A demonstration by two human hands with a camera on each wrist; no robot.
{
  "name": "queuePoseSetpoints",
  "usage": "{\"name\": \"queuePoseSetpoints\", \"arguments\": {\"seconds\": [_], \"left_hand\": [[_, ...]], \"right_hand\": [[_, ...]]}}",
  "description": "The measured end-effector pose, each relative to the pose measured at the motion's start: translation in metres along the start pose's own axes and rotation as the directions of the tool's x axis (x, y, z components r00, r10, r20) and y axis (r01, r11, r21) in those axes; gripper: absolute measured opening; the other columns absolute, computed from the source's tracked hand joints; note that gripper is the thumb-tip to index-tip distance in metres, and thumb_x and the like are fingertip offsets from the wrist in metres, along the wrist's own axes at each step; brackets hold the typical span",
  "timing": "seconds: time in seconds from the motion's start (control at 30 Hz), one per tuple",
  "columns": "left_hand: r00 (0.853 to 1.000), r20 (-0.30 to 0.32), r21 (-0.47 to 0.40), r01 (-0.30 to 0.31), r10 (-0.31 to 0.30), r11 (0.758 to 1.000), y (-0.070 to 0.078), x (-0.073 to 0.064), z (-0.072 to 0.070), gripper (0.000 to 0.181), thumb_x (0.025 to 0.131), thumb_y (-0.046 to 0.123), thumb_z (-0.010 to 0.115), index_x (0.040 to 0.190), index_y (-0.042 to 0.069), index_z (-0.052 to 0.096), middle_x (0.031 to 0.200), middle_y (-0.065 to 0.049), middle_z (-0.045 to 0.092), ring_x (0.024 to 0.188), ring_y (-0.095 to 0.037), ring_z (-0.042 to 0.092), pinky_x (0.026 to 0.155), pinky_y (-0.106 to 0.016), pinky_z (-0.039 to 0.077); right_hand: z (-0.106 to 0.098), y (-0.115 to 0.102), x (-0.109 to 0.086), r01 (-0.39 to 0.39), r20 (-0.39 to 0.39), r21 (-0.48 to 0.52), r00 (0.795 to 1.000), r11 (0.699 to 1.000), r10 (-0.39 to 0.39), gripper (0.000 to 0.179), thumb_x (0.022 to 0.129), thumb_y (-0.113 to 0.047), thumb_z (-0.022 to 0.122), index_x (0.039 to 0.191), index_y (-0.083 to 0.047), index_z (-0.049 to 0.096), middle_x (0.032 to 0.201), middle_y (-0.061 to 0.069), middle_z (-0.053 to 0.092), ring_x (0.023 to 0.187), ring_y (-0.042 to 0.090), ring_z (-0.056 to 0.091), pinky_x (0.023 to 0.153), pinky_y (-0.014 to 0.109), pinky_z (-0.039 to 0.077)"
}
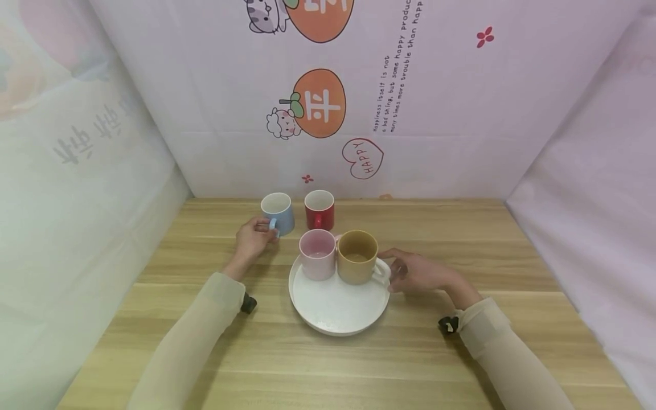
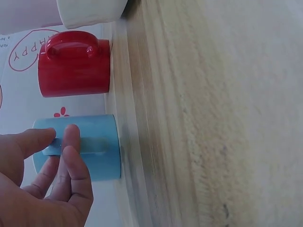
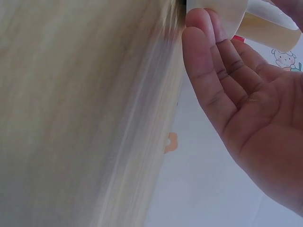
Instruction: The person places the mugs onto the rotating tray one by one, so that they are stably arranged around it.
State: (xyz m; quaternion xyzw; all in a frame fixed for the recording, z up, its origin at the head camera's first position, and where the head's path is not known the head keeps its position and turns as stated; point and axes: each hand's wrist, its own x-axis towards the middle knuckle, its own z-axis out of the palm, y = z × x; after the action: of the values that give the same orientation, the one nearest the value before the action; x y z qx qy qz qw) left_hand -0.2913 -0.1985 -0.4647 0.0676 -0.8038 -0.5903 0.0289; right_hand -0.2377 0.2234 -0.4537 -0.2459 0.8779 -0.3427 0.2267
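Four mugs out on a wooden table (image 1: 461, 364), white plate (image 1: 338, 310) as the anchor for everything else

- tan mug (image 1: 357, 256) standing upright on the plate's far right part, white handle pointing right, off toward the plate's edge
- pink mug (image 1: 318, 254) also on the plate, far left part, right up against the tan one, looks like touching
- red mug (image 1: 319, 209) off the plate, on the table just behind it, handle facing the camera
- blue mug (image 1: 278, 213) off the plate too, behind and to the left of it, just beside the red one with a small gap between

Left hand (image 1: 252, 239) sitting left of the plate, at the blue mug's handle. From the left wrist view, fingers (image 2: 71, 142) curled over the handle with the thumb on the other side, so pinching it. Mug still flat on the table, upright

Right hand (image 1: 417, 272) just off the plate's right edge, next to the tan mug's handle. From the right wrist view, palm open, fingers (image 3: 208, 61) straight and relaxed, tips right by the mug's side. Not gripping anything. Touching the handle or a hair short of it, can't tell

Behind the plate, pink backdrop (image 1: 461, 114) with cartoon oranges and a HAPPY heart
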Motion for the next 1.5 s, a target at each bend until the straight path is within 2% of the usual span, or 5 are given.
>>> {"name": "queuePoseSetpoints", "arguments": {"seconds": [0.37,0.87,1.13,1.3,1.5], "left_hand": [[0.999,0.029,-0.003,0.018,-0.018,1.000,-0.002,0.003,-0.006,0.041,0.095,0.005,0.063,0.134,-0.001,0.056,0.125,-0.027,0.064,0.104,-0.040,0.071,0.090,-0.043,0.060],[1.000,-0.025,0.001,-0.010,0.010,1.000,-0.006,0.007,-0.006,0.034,0.095,0.010,0.067,0.127,-0.002,0.062,0.118,-0.028,0.067,0.094,-0.034,0.075,0.085,-0.044,0.061],[0.999,-0.027,-0.038,0.032,-0.033,0.999,-0.004,0.010,-0.005,0.035,0.094,0.010,0.068,0.126,-0.003,0.062,0.118,-0.025,0.066,0.098,-0.035,0.074,0.089,-0.041,0.060],[0.997,-0.053,-0.048,0.053,-0.055,0.997,-0.004,0.011,-0.004,0.034,0.093,0.010,0.069,0.125,-0.003,0.063,0.117,-0.023,0.067,0.098,-0.034,0.074,0.088,-0.039,0.060],[0.995,-0.080,-0.032,0.050,-0.053,0.998,-0.003,0.011,-0.004,0.034,0.092,0.009,0.071,0.124,-0.003,0.065,0.117,-0.026,0.068,0.099,-0.037,0.074,0.087,-0.039,0.060]], "right_hand": [[0.000,-0.003,0.000,-0.001,0.003,0.003,1.000,1.000,0.001,0.080,0.081,-0.029,0.083,0.148,-0.020,0.041,0.111,0.007,0.066,0.102,0.020,0.067,0.087,0.034,0.057],[0.001,-0.002,0.000,-0.009,-0.004,-0.004,1.000,1.000,0.009,0.079,0.081,-0.031,0.083,0.148,-0.022,0.043,0.111,0.005,0.066,0.103,0.020,0.065,0.089,0.036,0.056],[0.000,0.000,0.000,-0.013,-0.008,-0.004,1.000,1.000,0.013,0.079,0.080,-0.032,0.084,0.147,-0.024,0.043,0.111,0.004,0.066,0.103,0.019,0.065,0.090,0.036,0.056],[0.001,0.003,0.002,-0.006,-0.011,-0.022,1.000,1.000,0.006,0.079,0.081,-0.034,0.083,0.147,-0.025,0.043,0.112,0.003,0.067,0.103,0.019,0.065,0.089,0.036,0.056],[0.001,0.007,0.003,0.017,-0.009,-0.014,1.000,1.000,-0.018,0.079,0.081,-0.033,0.083,0.148,-0.023,0.042,0.113,0.004,0.067,0.103,0.019,0.065,0.089,0.036,0.056]]}}
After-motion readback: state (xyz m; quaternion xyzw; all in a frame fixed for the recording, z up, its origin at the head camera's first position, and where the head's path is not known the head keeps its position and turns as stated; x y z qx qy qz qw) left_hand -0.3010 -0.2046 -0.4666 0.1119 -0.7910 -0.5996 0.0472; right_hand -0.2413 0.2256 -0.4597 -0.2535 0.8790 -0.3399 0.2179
